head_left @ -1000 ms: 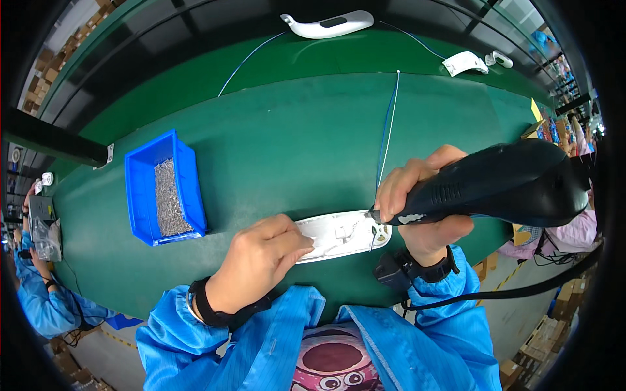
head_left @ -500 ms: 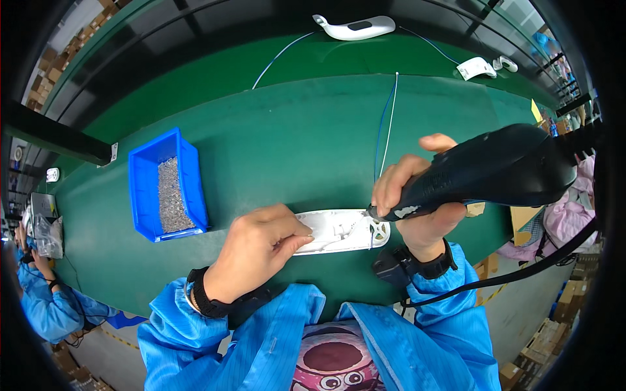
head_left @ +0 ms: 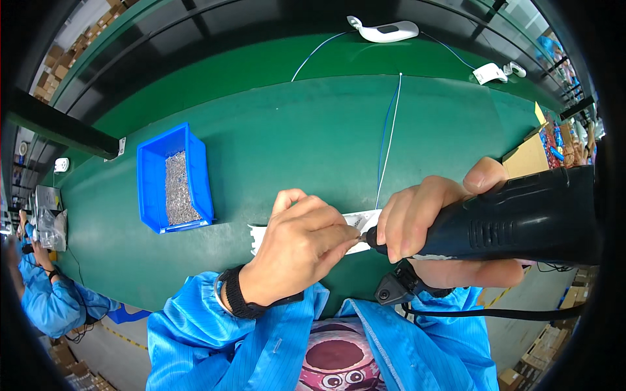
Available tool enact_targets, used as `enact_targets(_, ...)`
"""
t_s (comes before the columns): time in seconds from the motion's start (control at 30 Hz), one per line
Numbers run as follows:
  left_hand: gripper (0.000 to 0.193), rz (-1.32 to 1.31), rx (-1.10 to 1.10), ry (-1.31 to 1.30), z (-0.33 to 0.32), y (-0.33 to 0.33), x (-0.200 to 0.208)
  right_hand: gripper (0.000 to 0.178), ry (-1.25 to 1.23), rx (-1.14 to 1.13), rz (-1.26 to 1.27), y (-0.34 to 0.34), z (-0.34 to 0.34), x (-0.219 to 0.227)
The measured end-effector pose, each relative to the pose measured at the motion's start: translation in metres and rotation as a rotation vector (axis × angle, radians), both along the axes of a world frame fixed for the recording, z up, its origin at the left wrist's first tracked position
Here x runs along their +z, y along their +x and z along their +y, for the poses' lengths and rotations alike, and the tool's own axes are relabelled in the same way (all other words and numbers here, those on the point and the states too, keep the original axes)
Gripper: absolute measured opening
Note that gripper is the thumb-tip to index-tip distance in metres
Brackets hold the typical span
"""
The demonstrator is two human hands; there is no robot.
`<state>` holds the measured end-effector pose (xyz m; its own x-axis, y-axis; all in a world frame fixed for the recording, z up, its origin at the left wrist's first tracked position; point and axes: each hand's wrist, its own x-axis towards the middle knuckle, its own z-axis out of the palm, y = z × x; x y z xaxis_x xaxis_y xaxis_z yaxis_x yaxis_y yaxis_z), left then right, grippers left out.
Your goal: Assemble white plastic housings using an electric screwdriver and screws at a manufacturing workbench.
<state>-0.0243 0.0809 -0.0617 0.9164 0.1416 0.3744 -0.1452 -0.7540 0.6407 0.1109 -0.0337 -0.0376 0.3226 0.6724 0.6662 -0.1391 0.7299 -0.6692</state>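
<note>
My right hand (head_left: 420, 212) is wrapped round a black electric screwdriver (head_left: 515, 225), which lies nearly level with its bit pointing left. The thumb and finger of my left hand (head_left: 293, 247) are pinched together right at the bit's tip. Whatever they hold there is too small to make out. Beneath both hands lies a long white plastic housing (head_left: 258, 240), mostly covered by them; only its left end and a strip between the hands show.
To the left stands a blue bin (head_left: 208, 173) with many small metal parts (head_left: 177, 189). A blue-and-white cord (head_left: 390, 130) runs down the green table (head_left: 293, 143). White devices (head_left: 388, 31) sit at the back. An open carton (head_left: 527, 156) is at right; a co-worker's sleeve (head_left: 55, 293) is far left.
The screwdriver has swung level and its bit now meets my left fingertips. My left hand has moved right, off the housing's inside. The housing is more covered, and the whole view has shifted slightly.
</note>
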Motion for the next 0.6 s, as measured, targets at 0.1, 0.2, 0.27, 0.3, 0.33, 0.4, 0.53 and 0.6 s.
enact_targets(0.1, 0.013, 0.010, 0.014, -0.013, 0.000, -0.001, -0.002, 0.074, -0.021, -0.021, -0.010, -0.002, -0.002, -0.001)
enact_targets(0.2, 0.013, 0.011, 0.013, -0.020, 0.001, -0.003, -0.004, 0.073, -0.046, -0.015, -0.023, -0.004, -0.003, -0.002)
enact_targets(0.27, 0.012, 0.004, 0.012, -0.022, 0.003, -0.005, -0.003, 0.072, -0.049, 0.002, -0.009, -0.008, -0.002, -0.003)
enact_targets(0.3, 0.012, 0.014, 0.010, -0.014, 0.004, -0.005, -0.003, 0.072, -0.035, -0.032, 0.012, -0.012, -0.001, -0.004)
enact_targets(0.33, 0.011, 0.023, 0.007, -0.006, 0.006, -0.006, -0.003, 0.072, -0.022, -0.065, 0.033, -0.014, 0.000, -0.007)
enact_targets(0.4, 0.010, 0.024, 0.058, -0.004, 0.015, -0.010, -0.001, 0.071, 0.007, -0.041, -0.017, -0.007, 0.006, -0.021)
enact_targets(0.53, 0.012, 0.025, 0.254, 0.071, 0.031, -0.016, -0.012, 0.073, 0.033, -0.082, -0.033, -0.011, 0.016, -0.039)
enact_targets(0.6, 0.011, 0.049, 0.247, 0.038, 0.031, -0.018, -0.025, 0.073, -0.061, -0.075, -0.020, -0.014, 0.011, -0.039)
